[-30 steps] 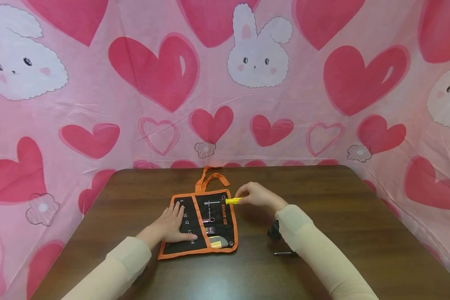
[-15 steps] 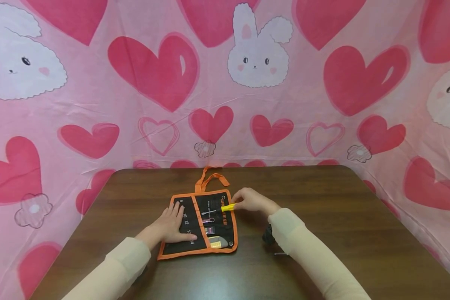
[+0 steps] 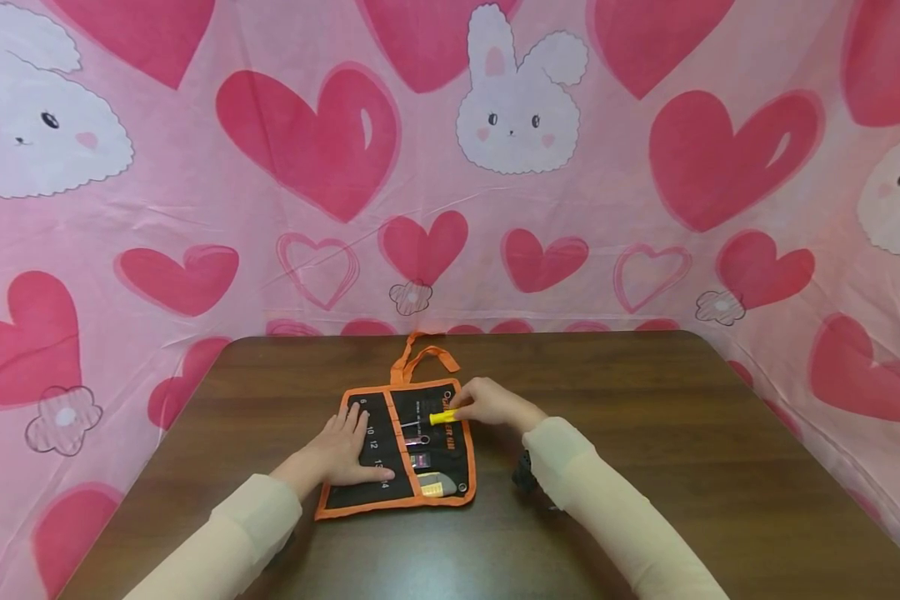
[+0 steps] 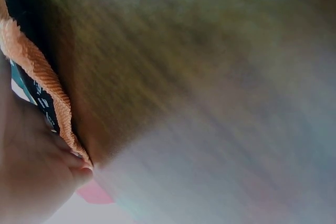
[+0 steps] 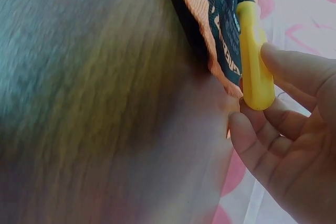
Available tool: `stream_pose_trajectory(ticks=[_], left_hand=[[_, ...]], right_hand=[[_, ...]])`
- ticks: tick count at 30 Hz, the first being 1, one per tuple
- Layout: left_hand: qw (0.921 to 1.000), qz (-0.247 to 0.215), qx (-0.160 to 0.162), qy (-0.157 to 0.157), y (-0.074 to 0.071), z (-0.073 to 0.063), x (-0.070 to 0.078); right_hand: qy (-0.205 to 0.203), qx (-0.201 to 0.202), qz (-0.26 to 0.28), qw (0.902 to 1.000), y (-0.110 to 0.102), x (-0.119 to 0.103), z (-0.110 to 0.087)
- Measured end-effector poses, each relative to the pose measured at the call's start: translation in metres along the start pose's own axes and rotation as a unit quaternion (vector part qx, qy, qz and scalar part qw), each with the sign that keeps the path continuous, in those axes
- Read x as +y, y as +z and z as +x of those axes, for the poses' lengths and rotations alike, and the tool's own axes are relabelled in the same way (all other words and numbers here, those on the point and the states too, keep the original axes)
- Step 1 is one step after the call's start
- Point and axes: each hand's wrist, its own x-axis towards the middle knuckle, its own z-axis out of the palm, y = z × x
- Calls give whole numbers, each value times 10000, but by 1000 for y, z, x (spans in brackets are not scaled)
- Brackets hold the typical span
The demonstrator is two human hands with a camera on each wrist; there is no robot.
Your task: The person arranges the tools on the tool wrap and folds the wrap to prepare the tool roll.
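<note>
A black tool pouch [image 3: 382,500] with orange edging lies unrolled on the table, numbers printed along its left half. My left hand [image 3: 340,450] rests flat on that half, fingers spread. Between thumb and fingers, my right hand [image 3: 491,402] pinches the yellow handle of a screwdriver [image 3: 442,417] over the pouch's right half. Its shaft points left, the tip at the pocket's orange edge. In the right wrist view the yellow handle [image 5: 255,61] shows up close, the fingers curled under its end. A yellow and grey utility knife [image 3: 437,485] sits in the lowest pocket.
Above the knife, a small dark piece [image 3: 420,460] and a ring-ended metal tool [image 3: 417,441] sit in pockets. Orange ties [image 3: 423,358] trail from the pouch's far edge. A black object [image 3: 523,472] lies beside the right sleeve. A patterned pink cloth hangs behind the table [image 3: 607,367].
My right hand has carried the screwdriver left and slightly toward me, and less of its shaft now shows beyond the pocket edge. The left hand has stayed in place.
</note>
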Motion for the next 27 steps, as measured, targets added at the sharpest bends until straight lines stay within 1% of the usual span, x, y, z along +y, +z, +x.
stream_pose_trajectory(ticks=[6, 17, 21, 27], left_hand=[[10000, 8, -8, -24, 0, 0, 0], [9999, 53, -67, -81, -1, 0, 1], [9999, 40, -77, -73, 0, 1, 1], [9999, 43, -97, -81, 0, 1, 0]], right_hand=[[-120, -16, -86, 9999, 5, -4, 5], [-178, -54, -111, 9998, 14, -14, 10], [-127, -132, -77, 9998, 18, -16, 13], [109, -312, 5, 9995, 22, -17, 16]])
